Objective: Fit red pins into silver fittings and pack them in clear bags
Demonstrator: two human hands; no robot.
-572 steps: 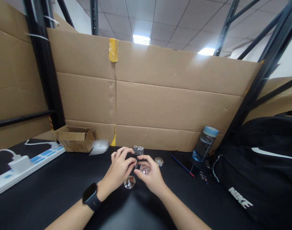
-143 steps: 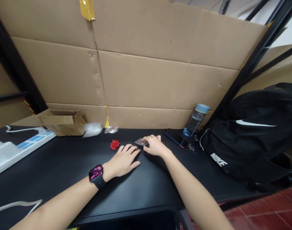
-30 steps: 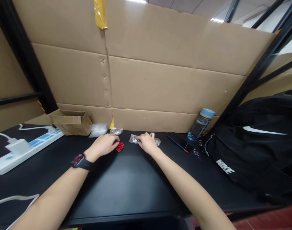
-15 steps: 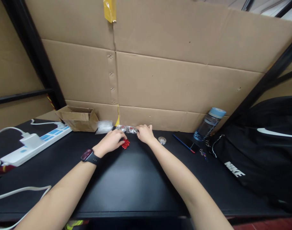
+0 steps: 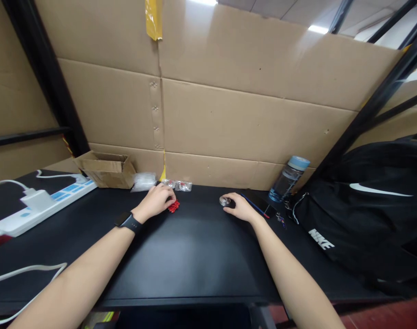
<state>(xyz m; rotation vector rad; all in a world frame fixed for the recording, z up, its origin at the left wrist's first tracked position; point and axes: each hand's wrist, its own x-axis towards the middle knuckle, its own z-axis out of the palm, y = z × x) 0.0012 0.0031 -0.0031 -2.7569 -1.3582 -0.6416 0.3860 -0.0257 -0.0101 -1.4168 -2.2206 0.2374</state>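
My left hand (image 5: 155, 201), with a dark watch (image 5: 129, 221) on its wrist, rests at the left edge of a small pile of thin red pieces (image 5: 174, 207). Its fingers are bent, with a gap between thumb and forefinger; I see nothing held there. Further right, my right hand (image 5: 240, 208) has its thumb and fingers around the sides of a small round clear disc-shaped case (image 5: 224, 201), which lies on the black table (image 5: 181, 256). Behind the red pile sit two clear packets with round items (image 5: 183, 186), near the cardboard wall.
On the left are a power strip (image 5: 45, 205) with white cables, an open cardboard box (image 5: 108, 171) and clear plastic bags (image 5: 144, 181). At right lie a dark phone-like slab (image 5: 258, 201), a blue-and-red pencil (image 5: 263, 214), keys (image 5: 281, 220), a water bottle (image 5: 287, 180) and a black bag (image 5: 359, 219).
My right hand has left the clear packets and moved right to the round case. The left hand stays by the red pieces. The camera view has shifted slightly.
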